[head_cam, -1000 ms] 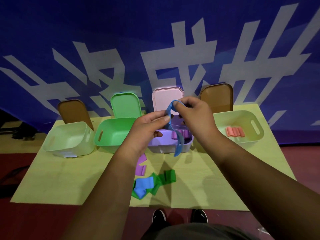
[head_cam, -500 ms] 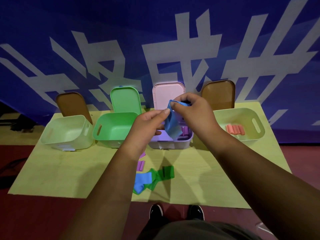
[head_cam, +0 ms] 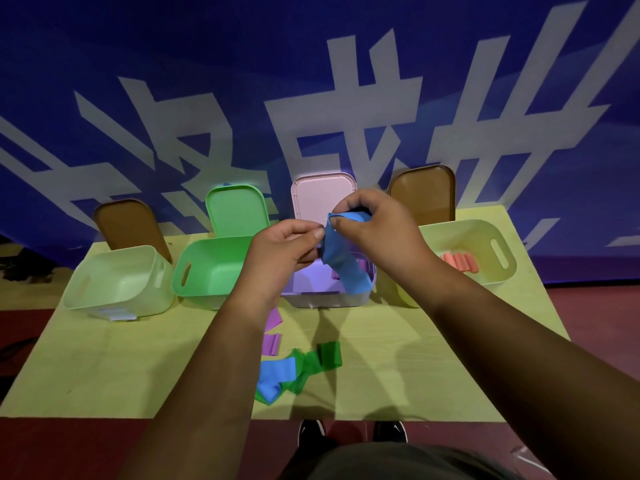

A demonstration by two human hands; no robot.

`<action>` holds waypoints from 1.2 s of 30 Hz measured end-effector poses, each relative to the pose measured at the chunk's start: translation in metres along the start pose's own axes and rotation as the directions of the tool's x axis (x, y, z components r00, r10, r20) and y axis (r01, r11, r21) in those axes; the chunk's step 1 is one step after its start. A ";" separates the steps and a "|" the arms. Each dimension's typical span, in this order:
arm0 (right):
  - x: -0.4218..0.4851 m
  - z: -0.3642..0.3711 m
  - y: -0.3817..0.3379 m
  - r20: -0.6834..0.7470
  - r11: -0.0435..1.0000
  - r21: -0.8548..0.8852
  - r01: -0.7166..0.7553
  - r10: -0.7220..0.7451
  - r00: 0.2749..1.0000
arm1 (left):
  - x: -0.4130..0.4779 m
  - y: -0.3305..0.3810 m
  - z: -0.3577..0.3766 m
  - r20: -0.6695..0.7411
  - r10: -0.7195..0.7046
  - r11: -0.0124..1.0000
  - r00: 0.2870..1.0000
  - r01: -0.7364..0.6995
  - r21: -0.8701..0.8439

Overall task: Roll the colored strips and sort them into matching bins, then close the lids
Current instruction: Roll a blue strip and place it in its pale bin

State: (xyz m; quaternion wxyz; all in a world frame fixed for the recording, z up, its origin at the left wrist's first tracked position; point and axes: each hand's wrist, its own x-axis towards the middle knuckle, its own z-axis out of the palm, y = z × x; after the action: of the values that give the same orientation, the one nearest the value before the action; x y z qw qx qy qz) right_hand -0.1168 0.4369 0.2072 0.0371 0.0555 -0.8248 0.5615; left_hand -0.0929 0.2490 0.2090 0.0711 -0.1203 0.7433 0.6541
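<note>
Green, blue and purple loose strips point(head_cam: 277, 374): heaped unrolled at 6 o'clock on the bench point(head_cam: 433, 358), nearest the person.
Left hand point(head_cam: 280, 251): raised over the middle of the bench; thumb and forefinger pinch one edge of the held blue strip point(head_cam: 343, 268).
Right hand point(head_cam: 374, 230): at 3 o'clock of the left hand, close to it; fingers point(head_cam: 360, 206) curl round the strip's top end with the thumb pressed on it.
Held blue strip: in the air between both hands, in front of the purple bin point(head_cam: 329, 299), with its free tail hanging toward 6 o'clock.
Handling: it looks thin, light and limp. Best pinched across the full width at one end, with a thumb kept on the coil, which would likely spring loose otherwise.
Purple bin: 12 o'clock, purple rolls point(head_cam: 362, 265) inside, partly hidden.
Green bin point(head_cam: 207, 275): 11 o'clock, no rolls seen in it.
Pale bins: left pale bin point(head_cam: 117, 285) at 10 o'clock; right pale bin point(head_cam: 491, 244) at 2 o'clock, holding salmon rolls point(head_cam: 459, 262).
Lids: green lid point(head_cam: 237, 211), pink lid point(head_cam: 320, 195) and two brown lids point(head_cam: 422, 194) stand open behind the bins.
Destination: no blue bin shows plainly; I cannot tell where blue goes.
</note>
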 end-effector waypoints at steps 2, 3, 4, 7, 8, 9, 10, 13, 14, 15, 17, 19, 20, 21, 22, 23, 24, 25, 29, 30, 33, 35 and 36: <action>0.001 -0.002 0.000 -0.006 1.000 -0.015 -0.003 0.003 1.000 | 0.003 0.003 0.003 -0.005 -0.002 1.000 1.000 0.002 -0.011; 0.001 -0.002 -0.001 -0.007 1.000 -0.022 -0.007 0.007 1.000 | 0.004 0.005 0.004 -0.008 0.002 1.000 1.000 -0.002 -0.010; 0.003 -0.002 0.000 -0.007 1.000 -0.028 -0.009 0.009 1.000 | 0.006 0.007 0.004 -0.014 0.015 1.000 1.000 -0.015 0.004; 0.008 -0.004 -0.001 0.000 0.999 -0.034 -0.014 0.014 1.000 | 0.011 0.013 0.004 -0.007 0.075 0.991 0.997 -0.074 0.111; 0.009 -0.005 -0.002 0.005 0.999 -0.030 -0.020 0.020 1.000 | 0.013 0.015 0.004 -0.001 0.087 0.988 0.996 -0.086 0.128; 0.011 -0.007 -0.004 0.008 0.999 -0.030 -0.022 0.023 1.000 | 0.016 0.016 0.004 0.003 0.097 0.986 0.995 -0.097 0.137; 0.013 -0.009 -0.005 0.009 0.999 -0.037 -0.017 0.017 1.000 | 0.018 0.018 0.005 0.000 0.115 0.982 0.993 -0.114 0.152; 0.017 -0.013 -0.010 0.020 0.997 -0.072 0.010 -0.009 1.000 | 0.027 0.020 0.007 -0.025 0.217 0.945 0.976 -0.204 0.257; 0.018 -0.014 -0.011 0.023 0.997 -0.080 0.015 -0.013 1.000 | 0.030 0.021 0.007 -0.027 0.248 0.926 0.968 -0.229 0.299; 0.020 -0.015 -0.012 0.027 0.996 -0.091 0.017 -0.014 1.000 | 0.033 0.022 0.008 -0.027 0.273 0.908 0.962 -0.248 0.339; 0.023 -0.017 -0.011 0.039 0.994 -0.111 0.005 -0.001 0.999 | 0.038 0.026 0.008 -0.022 0.310 0.879 0.951 -0.278 0.387; 0.026 -0.019 -0.009 0.042 0.995 -0.086 -0.041 0.044 0.998 | 0.044 0.031 0.008 -0.003 0.331 0.881 0.944 -0.308 0.358; 0.028 -0.020 -0.006 0.049 0.996 -0.066 -0.067 0.070 0.996 | 0.047 0.033 0.008 0.010 0.325 0.897 0.946 -0.312 0.314; 0.030 -0.020 -0.003 0.055 0.995 -0.060 -0.084 0.087 0.995 | 0.050 0.035 0.007 0.027 0.308 0.915 0.951 -0.304 0.265; 0.032 -0.021 0.000 0.057 0.994 -0.062 -0.093 0.097 0.994 | 0.053 0.037 0.007 0.045 0.290 0.931 0.956 -0.292 0.217; 0.034 -0.021 0.003 0.057 0.993 -0.055 -0.103 0.107 0.993 | 0.056 0.039 0.007 0.062 0.273 0.945 0.960 -0.279 0.171; 0.035 -0.022 0.004 0.054 0.992 -0.032 -0.123 0.125 0.991 | 0.059 0.040 0.006 0.079 0.254 0.956 0.964 -0.263 0.128; 0.035 -0.022 0.004 0.047 0.989 -0.004 -0.148 0.148 0.988 | 0.062 0.042 0.006 0.096 0.238 0.965 0.966 -0.247 0.092; 0.039 -0.022 0.008 0.055 0.965 0.106 -0.240 0.235 0.970 | 0.072 0.051 0.005 0.147 0.191 0.982 0.971 -0.190 -0.023; 0.039 -0.023 0.009 0.088 0.946 0.173 -0.274 0.263 0.961 | 0.073 0.053 0.005 0.159 0.185 0.982 0.970 -0.178 -0.058; 0.039 -0.025 0.005 0.199 0.841 0.418 -0.342 0.282 0.938 | 0.080 0.058 0.002 0.200 0.187 0.972 0.962 -0.152 -0.177; 0.039 -0.023 0.003 0.236 0.699 0.606 -0.381 0.299 0.925 | 0.084 0.058 0.000 0.234 0.213 0.967 0.949 -0.171 -0.189; 0.040 -0.021 0.003 0.249 0.626 0.678 -0.386 0.298 0.921 | 0.087 0.057 -0.001 0.245 0.230 0.967 0.942 -0.193 -0.164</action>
State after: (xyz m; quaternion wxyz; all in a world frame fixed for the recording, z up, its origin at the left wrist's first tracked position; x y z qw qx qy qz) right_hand -0.1568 0.4559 0.2172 -0.1412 -0.0609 -0.5367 0.8297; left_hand -0.1919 0.2475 0.2410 0.0894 0.0431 0.6893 0.7177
